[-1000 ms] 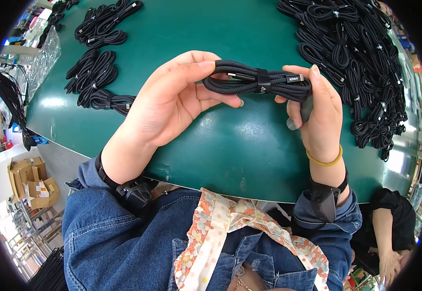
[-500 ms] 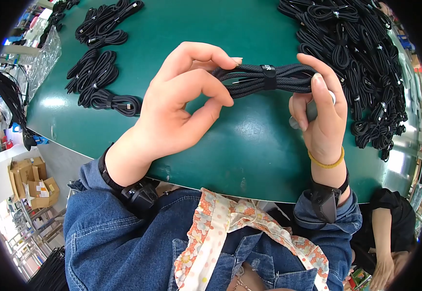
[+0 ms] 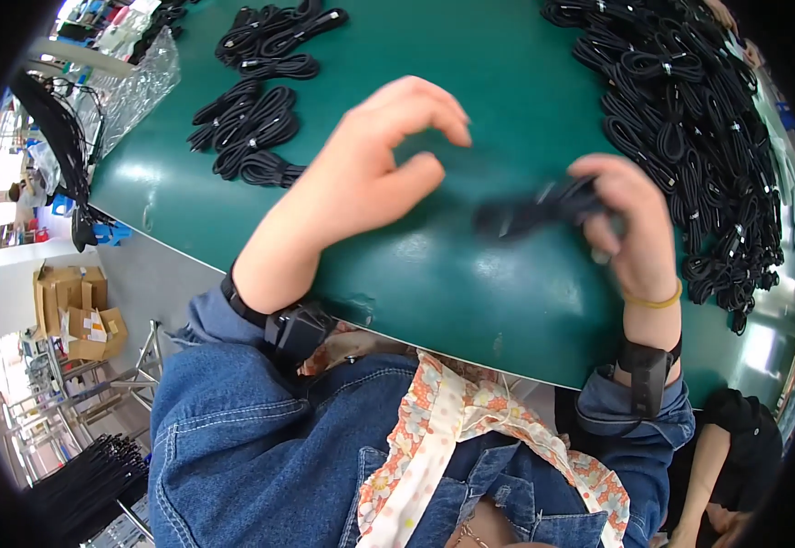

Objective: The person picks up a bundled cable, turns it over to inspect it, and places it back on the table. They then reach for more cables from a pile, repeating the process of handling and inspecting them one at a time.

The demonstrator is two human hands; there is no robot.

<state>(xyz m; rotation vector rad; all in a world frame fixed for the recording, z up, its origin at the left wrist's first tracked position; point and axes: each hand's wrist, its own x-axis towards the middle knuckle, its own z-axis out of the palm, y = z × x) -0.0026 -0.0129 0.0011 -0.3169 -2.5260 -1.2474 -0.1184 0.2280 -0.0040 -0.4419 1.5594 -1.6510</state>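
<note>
A coiled black braided cable (image 3: 530,212), blurred by motion, hangs over the green table (image 3: 470,315). My right hand (image 3: 639,215) grips one end of it between thumb and fingers. Something small and pale shows under the curled fingers of that hand, too little visible to name. To the left, my left hand (image 3: 379,160) holds nothing, its thumb and fingers apart in a curve. Beside it lie several bundled black cables (image 3: 260,123), one partly covered by the left forearm.
A large heap of coiled black cables (image 3: 689,137) covers the table's right side. At the left edge are a clear plastic bag (image 3: 146,87) and hanging black cables (image 3: 55,128). Cardboard boxes (image 3: 82,310) stand on the floor. At lower right a person's forearm (image 3: 703,475) shows.
My left hand has let go of the cable bundle. The right hand now holds it alone, lower and tilted. The whole view has shifted somewhat.
</note>
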